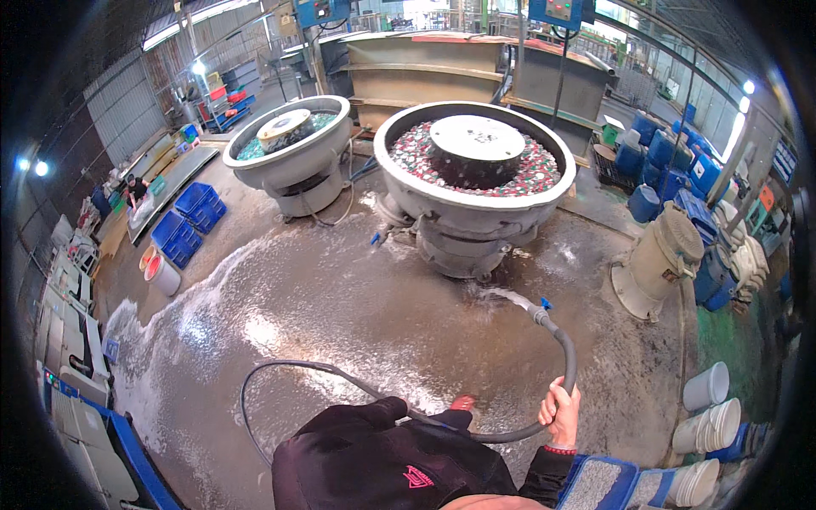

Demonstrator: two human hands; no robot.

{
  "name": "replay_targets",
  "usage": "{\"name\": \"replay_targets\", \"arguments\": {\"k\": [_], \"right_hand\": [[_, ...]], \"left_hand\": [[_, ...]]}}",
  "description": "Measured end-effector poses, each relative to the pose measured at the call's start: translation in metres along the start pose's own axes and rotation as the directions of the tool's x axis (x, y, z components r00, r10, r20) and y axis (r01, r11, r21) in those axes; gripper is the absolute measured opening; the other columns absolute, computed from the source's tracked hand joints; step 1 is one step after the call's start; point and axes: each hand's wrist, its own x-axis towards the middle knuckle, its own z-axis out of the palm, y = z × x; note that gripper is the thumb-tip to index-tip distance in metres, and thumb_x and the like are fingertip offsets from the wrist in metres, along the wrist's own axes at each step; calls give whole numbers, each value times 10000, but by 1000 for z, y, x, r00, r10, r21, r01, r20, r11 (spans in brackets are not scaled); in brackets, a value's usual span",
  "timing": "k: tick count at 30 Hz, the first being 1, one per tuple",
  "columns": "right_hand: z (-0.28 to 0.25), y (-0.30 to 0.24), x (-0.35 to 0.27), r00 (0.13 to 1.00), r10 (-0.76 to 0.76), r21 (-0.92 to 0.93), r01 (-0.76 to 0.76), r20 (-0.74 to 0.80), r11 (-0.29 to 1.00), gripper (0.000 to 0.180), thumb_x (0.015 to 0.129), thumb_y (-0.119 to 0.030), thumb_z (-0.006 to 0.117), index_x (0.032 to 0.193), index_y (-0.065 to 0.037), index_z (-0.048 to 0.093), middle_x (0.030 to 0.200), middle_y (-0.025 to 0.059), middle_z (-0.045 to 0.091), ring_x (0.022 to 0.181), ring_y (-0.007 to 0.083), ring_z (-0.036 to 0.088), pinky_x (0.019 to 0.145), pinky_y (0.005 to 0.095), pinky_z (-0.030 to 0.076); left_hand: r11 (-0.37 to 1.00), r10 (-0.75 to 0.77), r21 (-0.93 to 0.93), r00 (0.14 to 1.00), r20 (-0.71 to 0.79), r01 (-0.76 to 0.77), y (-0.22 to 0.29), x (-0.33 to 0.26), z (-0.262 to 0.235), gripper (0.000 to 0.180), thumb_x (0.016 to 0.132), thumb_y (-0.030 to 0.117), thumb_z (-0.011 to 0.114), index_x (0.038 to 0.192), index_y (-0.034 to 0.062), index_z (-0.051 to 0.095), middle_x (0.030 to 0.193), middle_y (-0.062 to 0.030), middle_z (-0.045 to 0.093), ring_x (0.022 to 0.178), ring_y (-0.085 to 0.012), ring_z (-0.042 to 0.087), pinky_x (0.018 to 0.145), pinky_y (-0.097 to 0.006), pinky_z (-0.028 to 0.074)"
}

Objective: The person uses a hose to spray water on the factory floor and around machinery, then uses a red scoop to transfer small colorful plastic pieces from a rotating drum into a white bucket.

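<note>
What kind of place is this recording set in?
Most likely a factory finishing shop: two round vibratory tubs, the nearer one filled with small parts, stand on a wet concrete floor, which the right hand hoses down.

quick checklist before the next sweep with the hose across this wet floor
1. Grip on hose: ok. The right hand is closed around the dark hose.
2. Water flow: ok. A stream leaves the nozzle toward the base of the near vibratory bowl.
3. Hose slack: not ok. The hose loops across the floor close in front of the person's feet.
4. Left hand: cannot tell. It is hidden below the dark sleeve.
5. Footing: not ok. The floor is wet and foamy.
6. Bystanders: ok. One person stands far off at the left wall.
</note>
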Motion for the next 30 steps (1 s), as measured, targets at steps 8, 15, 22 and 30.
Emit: {"name": "replay_targets", "arguments": {"k": [8,15,22,30], "right_hand": [[-68,-25,137,992,-23,-83,12,-125,997,129,824,-116,526,872,-103,407,432,17,319,276,134,307,270,293,297],[-120,-78,241,989,-81,-39,76,-123,996,109,847,-69,493,875,-76,388,437,21,342,280,129,345,266,285,325],[-187,-134,304,987,-127,-106,117,-94,987,107,841,-36,500,880,-55,402,434,32,364,282,138,367,282,288,327],[-289,-221,412,993,-83,-174,96,83,980,98,833,-28,500,878,-29,413,456,35,404,322,130,402,323,278,340]], "left_hand": [[-44,274,-990,952,-139,-132,187,56,-263,573,883,529,401,1199,64,512,1134,-114,579,1049,-204,550,897,-352,423],[-236,529,-958,804,-269,-166,365,103,-500,579,842,489,508,1208,46,439,1129,-187,541,1011,-243,552,872,-341,437],[-552,593,-803,784,-186,227,453,193,-581,221,838,233,573,926,36,525,877,-130,612,884,-248,603,756,-386,507],[-825,399,-501,897,-192,260,539,299,-671,156,801,122,540,720,102,409,567,30,383,460,-72,387,445,-236,370]]}}
